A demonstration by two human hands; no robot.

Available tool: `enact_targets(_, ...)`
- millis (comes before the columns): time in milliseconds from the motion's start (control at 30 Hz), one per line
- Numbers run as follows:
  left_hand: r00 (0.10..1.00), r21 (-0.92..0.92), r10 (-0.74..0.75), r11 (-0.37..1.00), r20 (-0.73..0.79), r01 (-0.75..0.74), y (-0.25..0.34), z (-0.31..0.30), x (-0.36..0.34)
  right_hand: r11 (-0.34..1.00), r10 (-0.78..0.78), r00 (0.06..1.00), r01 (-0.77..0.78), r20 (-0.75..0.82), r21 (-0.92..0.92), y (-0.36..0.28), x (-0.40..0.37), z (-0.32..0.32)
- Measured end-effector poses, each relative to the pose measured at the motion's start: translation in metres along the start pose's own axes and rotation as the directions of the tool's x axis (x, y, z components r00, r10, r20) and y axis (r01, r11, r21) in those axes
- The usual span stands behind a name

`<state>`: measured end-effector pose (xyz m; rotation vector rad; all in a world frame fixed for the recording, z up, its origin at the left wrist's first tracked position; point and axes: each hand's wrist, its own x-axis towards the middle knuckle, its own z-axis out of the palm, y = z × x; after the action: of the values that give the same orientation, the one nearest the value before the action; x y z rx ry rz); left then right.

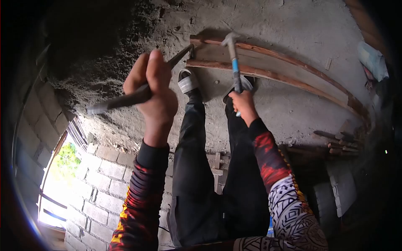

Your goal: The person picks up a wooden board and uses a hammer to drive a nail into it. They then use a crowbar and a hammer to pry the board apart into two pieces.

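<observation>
Our left grip [153,90] clamps a bar [125,99], tip wedged at the plank [293,72] for leverage — right grip [243,104] holds the hammer [234,62] against it.

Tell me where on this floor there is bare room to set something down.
Bare floor lies beyond the planks, and another patch between the planks and the wood scraps. It is crowded at the plank end, where the bar in the left hand, the hammer in the right hand and both shoes meet.

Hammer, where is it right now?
Head view, right of centre: right hand grips the hammer, its head on the wooden planks, right of the left hand's metal bar.
</observation>
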<state>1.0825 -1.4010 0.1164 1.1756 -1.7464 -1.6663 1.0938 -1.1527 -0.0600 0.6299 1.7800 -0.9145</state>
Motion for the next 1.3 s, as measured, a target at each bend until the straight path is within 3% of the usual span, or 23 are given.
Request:
enact_targets(100,1.0,-0.015,0.005,1.0,-0.024,-0.005,-0.003,-0.007,-0.012,0.975,-0.178,0.982,0.185,-0.067,0.119,-0.039,0.0,-0.018)
enact_targets(133,0.999,-0.045,0.012,0.999,-0.045,-0.014,-0.004,-0.005,-0.018,0.967,-0.134,0.988,0.148,-0.082,0.207,-0.045,0.003,-0.011)
enact_targets(167,0.998,0.079,0.034,0.996,-0.046,-0.031,-0.008,-0.01,-0.021,0.95,-0.086,0.992,0.109,-0.09,0.293,-0.05,0.008,0.003)
enact_targets(200,0.999,-0.015,0.032,0.999,-0.036,-0.033,-0.007,-0.009,-0.026,0.955,-0.248,0.936,0.279,-0.249,0.096,-0.027,0.03,0.024)
enact_targets(233,0.999,-0.108,0.036,0.993,-0.026,-0.039,-0.005,-0.008,-0.027,0.961,-0.277,0.906,0.256,-0.32,-0.104,-0.029,0.023,0.04)
enact_targets(300,0.995,-0.174,0.098,0.98,0.017,-0.094,0.002,-0.014,-0.029,0.93,-0.3,0.906,0.208,-0.3,-0.302,0.025,0.035,0.074)
enact_targets(367,0.994,-0.268,0.105,0.959,0.029,-0.094,0.017,-0.016,-0.03,0.916,-0.061,0.998,0.052,-0.01,-0.399,0.096,0.06,0.088)
enact_targets(400,0.994,-0.127,0.107,0.986,0.0,-0.106,0.014,-0.012,-0.033,0.919,-0.064,0.998,0.056,-0.008,-0.391,0.093,0.048,0.089)
enact_targets(567,0.997,-0.02,0.052,0.998,0.052,-0.051,0.017,-0.021,-0.061,0.932,-0.068,0.993,0.099,0.099,-0.35,0.017,-0.028,0.029)
enact_targets(633,0.998,0.038,0.066,0.997,-0.022,-0.065,0.024,-0.024,-0.069,0.856,-0.264,0.957,0.173,-0.123,-0.487,-0.004,-0.031,-0.004)
enact_targets(700,0.999,-0.004,0.03,1.0,0.023,-0.03,0.025,-0.034,-0.076,0.928,-0.306,0.947,0.274,-0.097,-0.254,-0.052,-0.041,-0.033)
enact_targets(733,0.997,-0.019,0.069,0.997,0.029,-0.069,0.024,-0.033,-0.075,0.925,-0.315,0.944,0.281,-0.102,-0.254,-0.07,-0.037,-0.034)
enact_targets(800,0.995,-0.011,0.098,0.995,0.032,-0.098,0.03,-0.036,-0.078,0.95,-0.302,0.919,0.313,-0.252,0.007,-0.085,-0.039,-0.019)
enact_targets(833,0.995,-0.032,0.097,0.995,0.034,-0.096,0.032,-0.036,-0.076,0.947,-0.308,0.909,0.322,-0.281,0.004,-0.075,-0.037,-0.002)
enact_targets(900,0.994,-0.043,0.105,0.994,0.033,-0.103,0.041,-0.033,-0.072,0.907,-0.404,0.872,0.342,-0.278,-0.245,-0.017,-0.023,0.037)
enact_targets(967,0.986,-0.126,0.155,0.981,0.059,-0.147,0.053,-0.026,-0.068,0.814,-0.192,0.981,0.144,-0.027,-0.563,0.072,-0.001,0.062)
enact_targets(1000,0.996,-0.109,0.08,0.991,0.043,-0.075,0.055,-0.022,-0.063,0.814,-0.196,0.98,0.147,-0.028,-0.561,0.073,-0.009,0.062)
enact_targets(1067,0.996,-0.164,0.084,0.983,0.025,-0.079,0.055,-0.016,-0.061,0.934,0.052,0.999,-0.044,0.014,-0.355,0.069,-0.013,0.068)
enact_targets(1100,0.996,-0.171,0.088,0.982,0.035,-0.081,0.055,-0.017,-0.065,0.932,0.061,0.998,-0.051,0.018,-0.359,0.062,-0.015,0.061)
enact_targets(1167,0.999,0.047,-0.012,0.999,-0.04,0.014,0.044,-0.015,-0.075,0.98,0.08,0.995,-0.067,0.063,-0.186,0.027,-0.026,0.029)
enact_targets(1200,0.999,0.12,0.013,0.993,-0.047,-0.007,0.039,-0.021,-0.081,0.986,0.037,0.998,-0.028,0.051,-0.165,0.015,-0.022,0.01)
enact_targets(1233,0.999,-0.007,-0.015,1.0,-0.034,0.015,0.044,-0.022,-0.085,0.99,-0.011,0.999,0.016,0.037,-0.14,0.002,-0.016,-0.009)
enact_targets(1300,1.0,-0.02,-0.011,1.0,-0.012,0.011,0.044,-0.027,-0.088,0.961,-0.211,0.972,0.189,-0.098,-0.2,-0.047,-0.029,-0.043)
